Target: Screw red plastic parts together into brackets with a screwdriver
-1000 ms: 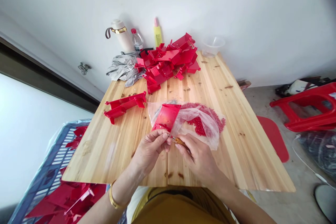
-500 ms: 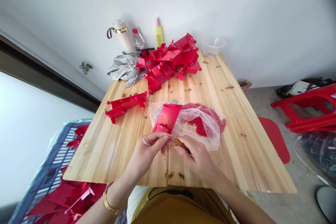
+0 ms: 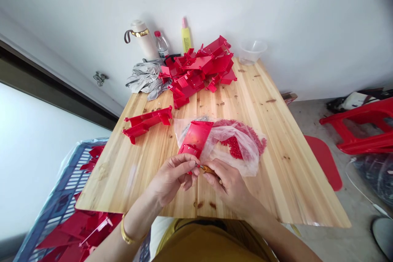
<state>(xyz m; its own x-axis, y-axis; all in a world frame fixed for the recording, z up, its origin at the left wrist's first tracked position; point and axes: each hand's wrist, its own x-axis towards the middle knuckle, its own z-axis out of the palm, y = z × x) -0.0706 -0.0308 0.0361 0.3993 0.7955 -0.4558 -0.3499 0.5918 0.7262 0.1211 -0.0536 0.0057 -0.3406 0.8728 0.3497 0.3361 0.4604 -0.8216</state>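
My left hand [image 3: 179,172] is closed, its thumb and fingers pinching near the lower end of a red plastic part [image 3: 197,137]. A small bit of red shows at those fingertips; its shape is hard to make out. In my right hand [image 3: 229,182], also closed, is a small screwdriver-like tool [image 3: 208,170] with an orange-brown handle. Its short metal tip points left and meets my left fingertips, so the very end is hidden. Just beyond my hands lies a clear plastic bag [image 3: 250,163] with many tiny red pieces [image 3: 236,147] and a heap of small silvery metal bits [image 3: 201,119].
On the wooden table [image 3: 294,188], a separate red part [image 3: 147,123] lies left and a pile of red parts [image 3: 199,67] sits at the back. Grey cloth [image 3: 145,77], a flask [image 3: 144,41], bottles and a clear tub [image 3: 252,52] line the wall. A blue crate [image 3: 61,194] stands left.
My left fingers have curled further under the pinch, and the tool's tip now sits closer against them. The red part stays nearly in place; the view has shifted slightly.
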